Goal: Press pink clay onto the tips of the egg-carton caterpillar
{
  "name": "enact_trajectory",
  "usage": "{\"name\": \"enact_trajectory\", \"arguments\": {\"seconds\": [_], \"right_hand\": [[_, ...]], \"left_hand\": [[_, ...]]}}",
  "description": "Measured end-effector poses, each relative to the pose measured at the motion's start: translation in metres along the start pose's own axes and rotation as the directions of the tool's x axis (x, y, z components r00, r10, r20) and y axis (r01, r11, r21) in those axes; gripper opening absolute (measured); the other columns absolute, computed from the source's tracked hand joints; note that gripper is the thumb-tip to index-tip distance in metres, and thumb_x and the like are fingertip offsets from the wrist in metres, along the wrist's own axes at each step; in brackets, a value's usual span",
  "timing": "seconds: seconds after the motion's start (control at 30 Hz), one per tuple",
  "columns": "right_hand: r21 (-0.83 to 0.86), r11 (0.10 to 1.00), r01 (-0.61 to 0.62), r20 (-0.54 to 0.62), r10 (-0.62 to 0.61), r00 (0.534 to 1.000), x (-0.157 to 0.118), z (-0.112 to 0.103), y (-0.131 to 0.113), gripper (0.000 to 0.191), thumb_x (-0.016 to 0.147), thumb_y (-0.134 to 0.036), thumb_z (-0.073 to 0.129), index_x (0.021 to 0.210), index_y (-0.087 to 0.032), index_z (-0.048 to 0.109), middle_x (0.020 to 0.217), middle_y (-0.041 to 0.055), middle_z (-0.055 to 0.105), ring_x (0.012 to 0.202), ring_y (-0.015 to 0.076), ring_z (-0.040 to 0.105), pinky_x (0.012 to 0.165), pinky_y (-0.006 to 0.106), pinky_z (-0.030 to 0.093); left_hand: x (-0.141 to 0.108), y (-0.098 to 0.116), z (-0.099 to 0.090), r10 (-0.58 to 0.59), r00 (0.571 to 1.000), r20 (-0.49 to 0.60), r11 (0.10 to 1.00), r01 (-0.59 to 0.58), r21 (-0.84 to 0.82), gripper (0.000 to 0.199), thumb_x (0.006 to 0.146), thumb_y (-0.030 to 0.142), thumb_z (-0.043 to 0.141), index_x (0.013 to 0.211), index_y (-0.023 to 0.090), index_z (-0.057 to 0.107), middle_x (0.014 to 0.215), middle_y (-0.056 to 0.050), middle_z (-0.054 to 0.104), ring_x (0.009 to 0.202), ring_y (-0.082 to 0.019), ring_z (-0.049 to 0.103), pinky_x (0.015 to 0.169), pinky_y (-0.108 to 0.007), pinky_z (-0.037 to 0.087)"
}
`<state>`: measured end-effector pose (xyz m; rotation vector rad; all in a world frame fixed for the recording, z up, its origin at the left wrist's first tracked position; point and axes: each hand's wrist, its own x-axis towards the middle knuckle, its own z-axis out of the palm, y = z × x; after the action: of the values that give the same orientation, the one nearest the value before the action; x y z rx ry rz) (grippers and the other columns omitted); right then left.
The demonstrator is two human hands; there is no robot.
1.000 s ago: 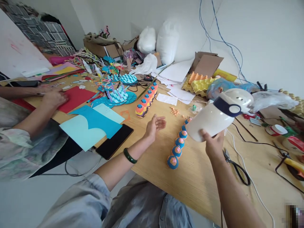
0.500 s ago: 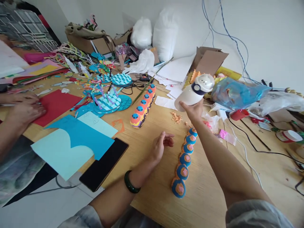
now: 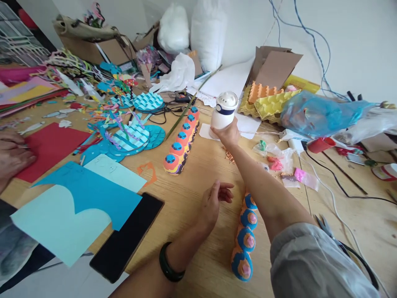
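Observation:
My right hand point(image 3: 228, 131) is wrapped round the lower part of a white bottle point(image 3: 223, 111) with a navy band and a domed lid. The bottle is upright over white paper point(image 3: 205, 131); whether its base touches the paper I cannot tell. My left hand point(image 3: 214, 203) rests on the table, fingers loosely bent and apart, nothing in it. Just right of it lies a painted egg-carton strip point(image 3: 247, 239) in blue and orange, its far end hidden by my right forearm. A second painted egg-carton strip point(image 3: 182, 140), orange with blue spots, lies farther back.
A co-worker's hand point(image 3: 14, 155) is on red paper point(image 3: 56, 145) at left. Blue paper point(image 3: 93, 190) overlaps a black phone-like slab point(image 3: 130, 236). Paper crafts point(image 3: 130, 138) stand behind. At right are a blue plastic bag point(image 3: 322, 114), cables and pliers point(image 3: 327, 227).
My right hand has brought the bottle left and turned it from tilted to upright. The view has shifted, and pliers now show at the right. My left hand keeps its loose pose.

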<state>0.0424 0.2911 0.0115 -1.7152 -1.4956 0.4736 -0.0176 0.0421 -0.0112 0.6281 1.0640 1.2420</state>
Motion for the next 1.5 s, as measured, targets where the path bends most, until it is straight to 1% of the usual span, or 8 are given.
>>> {"name": "enact_trajectory", "arguments": {"seconds": [0.5, 0.83, 0.93, 1.07, 1.17, 1.33, 1.4, 1.5], "right_hand": [[-0.010, 1.000, 0.011, 0.054, -0.011, 0.999, 0.003, 0.013, -0.003, 0.095, 0.067, -0.049, 0.089, 0.144, -0.019, 0.043, 0.143, 0.0201, 0.068, 0.134, 0.0431, 0.064, 0.111, 0.063, 0.052], [0.037, 0.999, 0.027, 0.070, -0.029, 0.997, 0.002, 0.020, 0.000, 0.105, 0.066, -0.042, 0.090, 0.153, -0.017, 0.037, 0.153, 0.0230, 0.058, 0.145, 0.0434, 0.053, 0.117, 0.067, 0.046], [0.037, 0.998, 0.047, 0.046, -0.049, 0.998, 0.007, 0.010, 0.001, 0.108, 0.073, -0.059, 0.085, 0.158, -0.016, 0.033, 0.160, 0.0241, 0.052, 0.150, 0.0444, 0.048, 0.121, 0.068, 0.041], [0.151, 0.988, 0.036, 0.038, -0.042, 0.998, 0.006, -0.032, 0.011, 0.072, 0.097, -0.067, 0.055, 0.150, -0.020, 0.048, 0.148, 0.0179, 0.063, 0.130, 0.0354, 0.066, 0.110, 0.060, 0.056], [0.262, 0.955, 0.139, -0.052, -0.130, 0.990, -0.027, -0.086, 0.027, 0.050, 0.102, -0.058, 0.048, 0.135, -0.022, 0.061, 0.136, 0.0150, 0.069, 0.113, 0.0301, 0.073, 0.082, 0.046, 0.067], [0.252, 0.941, 0.225, -0.185, -0.182, 0.966, -0.149, -0.177, 0.065, 0.027, 0.099, -0.041, 0.054, 0.115, -0.025, 0.069, 0.109, 0.0073, 0.077, 0.084, 0.0185, 0.074, 0.072, 0.036, 0.065], [0.268, 0.946, 0.184, -0.214, -0.128, 0.969, -0.196, -0.195, 0.083, 0.020, 0.094, -0.034, 0.057, 0.106, -0.024, 0.069, 0.099, 0.0058, 0.077, 0.075, 0.0162, 0.071, 0.065, 0.032, 0.061], [0.310, 0.949, 0.053, -0.199, 0.010, 0.980, -0.243, -0.201, 0.108, 0.020, 0.088, -0.032, 0.058, 0.102, -0.023, 0.069, 0.094, 0.0043, 0.078, 0.070, 0.0152, 0.068, 0.060, 0.030, 0.059]], "left_hand": [[0.000, 0.000, 0.001, -0.019, 1.000, 0.005, 1.000, 0.019, 0.014, 0.062, 0.096, 0.067, 0.049, 0.091, 0.013, 0.079, 0.072, -0.008, 0.069, 0.065, -0.017, 0.064, 0.069, -0.033, 0.054], [0.003, -0.001, 0.000, -0.028, 0.999, 0.018, 1.000, 0.028, 0.012, 0.067, 0.092, 0.074, 0.052, 0.090, 0.013, 0.079, 0.071, -0.008, 0.069, 0.063, -0.017, 0.063, 0.067, -0.034, 0.053], [0.005, -0.001, -0.002, -0.025, 0.999, 0.024, 1.000, 0.025, -0.004, 0.066, 0.091, 0.074, 0.054, 0.090, 0.012, 0.079, 0.071, -0.008, 0.070, 0.062, -0.016, 0.063, 0.067, -0.033, 0.053], [0.008, 0.003, -0.005, -0.060, 0.998, 0.036, 0.998, 0.061, -0.030, 0.063, 0.093, 0.071, 0.054, 0.088, 0.012, 0.077, 0.067, -0.006, 0.068, 0.059, -0.015, 0.064, 0.064, -0.031, 0.054], [0.010, 0.007, -0.007, -0.090, 0.995, 0.045, 0.995, 0.092, -0.037, 0.061, 0.095, 0.068, 0.053, 0.085, 0.013, 0.077, 0.066, -0.005, 0.067, 0.055, -0.014, 0.063, 0.062, -0.029, 0.053], [0.009, 0.008, -0.009, -0.055, 0.998, 0.023, 0.998, 0.056, -0.012, 0.058, 0.098, 0.066, 0.054, 0.083, 0.014, 0.076, 0.065, -0.004, 0.066, 0.055, -0.012, 0.060, 0.061, -0.027, 0.053], [0.006, 0.008, -0.009, -0.018, 1.000, 0.023, 1.000, 0.018, 0.015, 0.057, 0.098, 0.064, 0.055, 0.083, 0.014, 0.076, 0.066, -0.004, 0.067, 0.056, -0.012, 0.061, 0.061, -0.027, 0.053], [-0.001, 0.007, -0.006, 0.053, 0.998, -0.016, 0.998, -0.053, 0.031, 0.056, 0.098, 0.064, 0.057, 0.084, 0.013, 0.076, 0.066, -0.004, 0.067, 0.058, -0.013, 0.061, 0.063, -0.028, 0.054]]}}
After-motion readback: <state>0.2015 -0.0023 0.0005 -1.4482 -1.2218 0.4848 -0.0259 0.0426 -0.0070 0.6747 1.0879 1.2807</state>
